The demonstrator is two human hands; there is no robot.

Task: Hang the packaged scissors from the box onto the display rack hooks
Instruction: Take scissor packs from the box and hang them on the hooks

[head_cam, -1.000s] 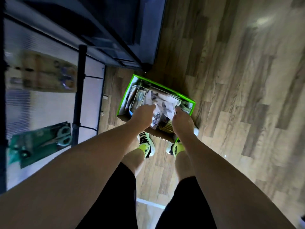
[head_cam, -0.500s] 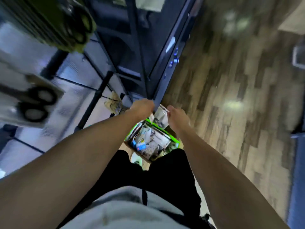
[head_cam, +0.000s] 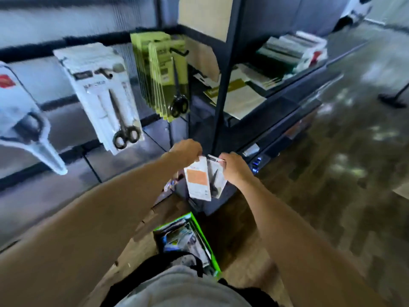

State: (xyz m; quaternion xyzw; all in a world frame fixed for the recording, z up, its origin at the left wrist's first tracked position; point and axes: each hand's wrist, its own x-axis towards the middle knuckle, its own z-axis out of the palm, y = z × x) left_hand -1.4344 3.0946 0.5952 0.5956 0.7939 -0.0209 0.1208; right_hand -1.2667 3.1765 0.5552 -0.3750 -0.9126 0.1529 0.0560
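Observation:
Both hands hold white scissors packs up in front of the rack. My left hand (head_cam: 187,149) pinches the top of a white pack with an orange label (head_cam: 198,181). My right hand (head_cam: 234,168) grips the top of a second pack (head_cam: 215,173) that shows dark scissors. The two packs overlap. The green-edged box (head_cam: 204,242) stands on the floor below, with several packs inside, partly hidden by my body. On the rack's hooks hang white scissors packs (head_cam: 104,91) and green ones (head_cam: 168,72).
A dark upright post (head_cam: 223,85) of the rack stands just behind my hands. Shelves to the right carry stacked paper goods (head_cam: 287,54). Another white pack (head_cam: 24,120) hangs at far left. Wooden floor (head_cam: 332,173) spreads to the right.
My hands have lifted the packs out of the box and up to rack height. My view has swung up from the floor to the hooks.

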